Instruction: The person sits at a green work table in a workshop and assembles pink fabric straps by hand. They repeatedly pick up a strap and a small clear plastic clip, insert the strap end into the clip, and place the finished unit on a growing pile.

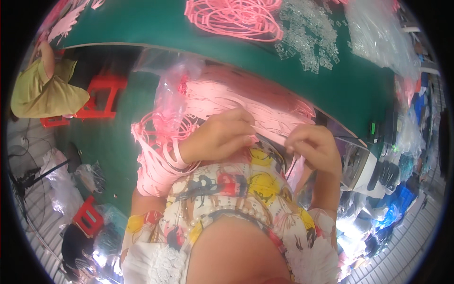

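Note:
My left hand (220,135) is closed in a pinch in front of my body, with a bit of pink at its fingertips. A thin pink strap (270,134) runs from there toward my right hand (316,146), whose thumb and fingers are also pinched together. Many pink strap loops (158,165) hang round my left wrist and forearm. Just beyond the hands, below the table edge, lies a thick pile of flat pink straps (220,97). The strap's ends are hidden by my fingers.
On the green table (156,23) lie a tangle of pink loops (236,19), many small clear plastic pieces (309,35) and a clear plastic bag (378,35). A red stool (105,97) stands at the left beside a person in an olive garment (45,94). Plastic bags crowd the right.

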The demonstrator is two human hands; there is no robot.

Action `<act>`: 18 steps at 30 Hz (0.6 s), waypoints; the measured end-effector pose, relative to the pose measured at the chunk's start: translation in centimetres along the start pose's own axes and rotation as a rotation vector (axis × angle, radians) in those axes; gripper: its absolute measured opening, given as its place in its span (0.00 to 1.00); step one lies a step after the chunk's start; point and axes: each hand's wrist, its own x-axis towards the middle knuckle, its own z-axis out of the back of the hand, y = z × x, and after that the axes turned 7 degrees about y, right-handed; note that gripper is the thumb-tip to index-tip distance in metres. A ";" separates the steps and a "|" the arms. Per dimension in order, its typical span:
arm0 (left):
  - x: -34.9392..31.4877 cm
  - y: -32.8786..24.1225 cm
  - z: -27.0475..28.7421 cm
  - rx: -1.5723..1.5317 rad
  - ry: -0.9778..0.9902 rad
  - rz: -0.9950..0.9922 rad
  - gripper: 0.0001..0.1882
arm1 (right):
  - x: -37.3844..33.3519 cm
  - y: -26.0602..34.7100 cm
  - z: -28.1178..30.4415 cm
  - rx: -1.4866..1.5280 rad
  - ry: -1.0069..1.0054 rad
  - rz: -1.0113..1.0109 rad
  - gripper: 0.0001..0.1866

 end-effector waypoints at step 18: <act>-4.4 -1.9 2.2 -0.593 -0.151 0.258 0.08 | 7.0 -1.6 -5.6 0.365 0.009 -0.187 0.06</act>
